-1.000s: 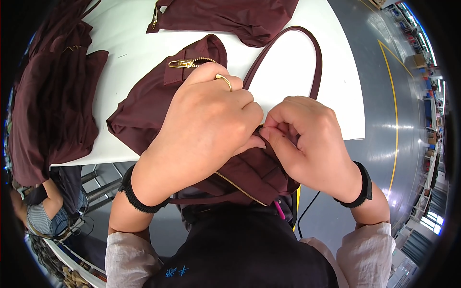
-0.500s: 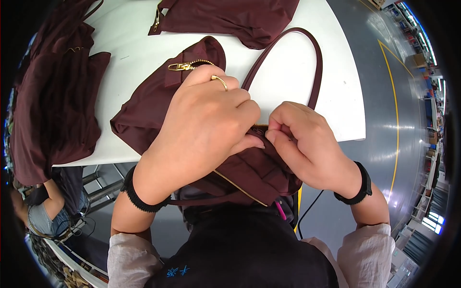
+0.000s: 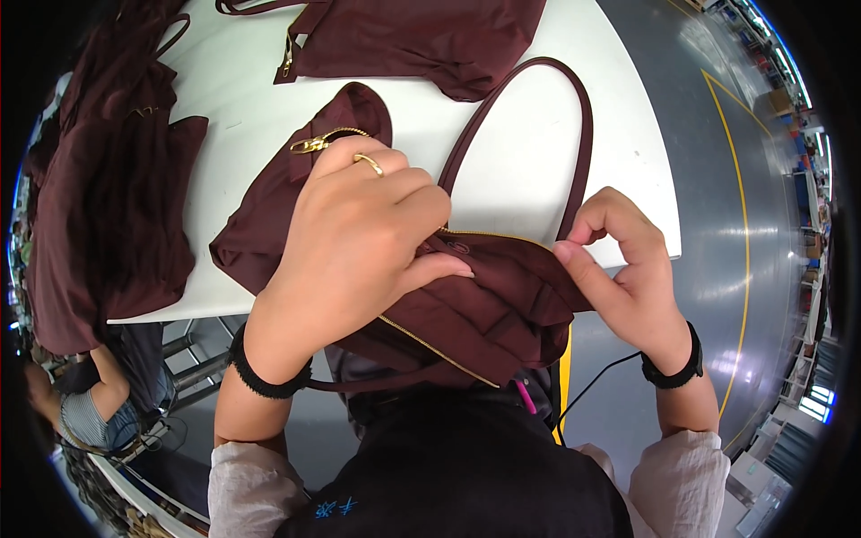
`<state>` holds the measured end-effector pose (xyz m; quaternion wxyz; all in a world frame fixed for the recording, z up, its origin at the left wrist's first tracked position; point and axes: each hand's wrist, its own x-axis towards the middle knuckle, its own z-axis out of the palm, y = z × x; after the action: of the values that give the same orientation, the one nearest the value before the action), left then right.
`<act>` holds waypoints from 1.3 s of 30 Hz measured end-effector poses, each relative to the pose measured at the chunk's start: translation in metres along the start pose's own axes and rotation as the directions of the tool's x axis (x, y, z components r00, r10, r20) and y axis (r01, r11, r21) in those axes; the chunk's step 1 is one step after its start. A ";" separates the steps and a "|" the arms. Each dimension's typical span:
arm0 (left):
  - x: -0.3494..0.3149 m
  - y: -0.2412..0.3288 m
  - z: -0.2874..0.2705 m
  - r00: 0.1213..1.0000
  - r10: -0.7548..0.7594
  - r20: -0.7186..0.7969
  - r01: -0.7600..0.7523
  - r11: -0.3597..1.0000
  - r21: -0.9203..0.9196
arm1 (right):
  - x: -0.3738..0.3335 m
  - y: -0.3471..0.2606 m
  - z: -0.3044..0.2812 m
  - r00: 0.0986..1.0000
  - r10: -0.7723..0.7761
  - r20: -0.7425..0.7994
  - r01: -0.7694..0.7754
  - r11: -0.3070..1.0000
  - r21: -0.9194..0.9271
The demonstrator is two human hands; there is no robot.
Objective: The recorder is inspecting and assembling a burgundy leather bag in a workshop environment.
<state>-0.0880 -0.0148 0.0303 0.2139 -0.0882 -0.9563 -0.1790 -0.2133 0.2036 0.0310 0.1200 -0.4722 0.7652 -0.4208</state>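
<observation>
A dark maroon fabric bag [image 3: 498, 309] with gold zippers lies half on the white table's near edge and half over my lap. My left hand [image 3: 363, 233] is closed on the bag's fabric near its zip opening, the thumb stretched along the cloth. At the right end of the gold zipper edge, my right hand [image 3: 619, 260] pinches the bag's edge between thumb and forefinger. Between my hands the zipper edge is drawn out in a line. One long strap [image 3: 587, 117] loops up over the table. A gold zipper pull [image 3: 309, 144] shows just beyond my left knuckles.
On the white table [image 3: 628, 170] another maroon bag [image 3: 421, 40] lies at the far side. A heap of maroon bags [image 3: 112, 215] hangs over the left edge. Below it at the left sits another person [image 3: 99, 403]. A grey floor [image 3: 708, 224] with yellow lines runs along the right.
My right hand has moved right along the zipper edge, away from the left, and the edge between them now shows stretched out. My left hand has shifted slightly left with the bag.
</observation>
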 end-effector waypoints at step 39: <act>-0.005 0.027 0.015 0.989 -0.003 0.145 0.035 0.976 -0.216 | -0.005 0.021 0.020 0.625 0.431 0.651 -0.723 0.003 0.691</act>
<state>-0.0827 0.0152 0.0231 0.1317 -0.1145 -0.9447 -0.2777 -0.2122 0.2013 0.0016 0.6253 0.0030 0.4726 -0.6209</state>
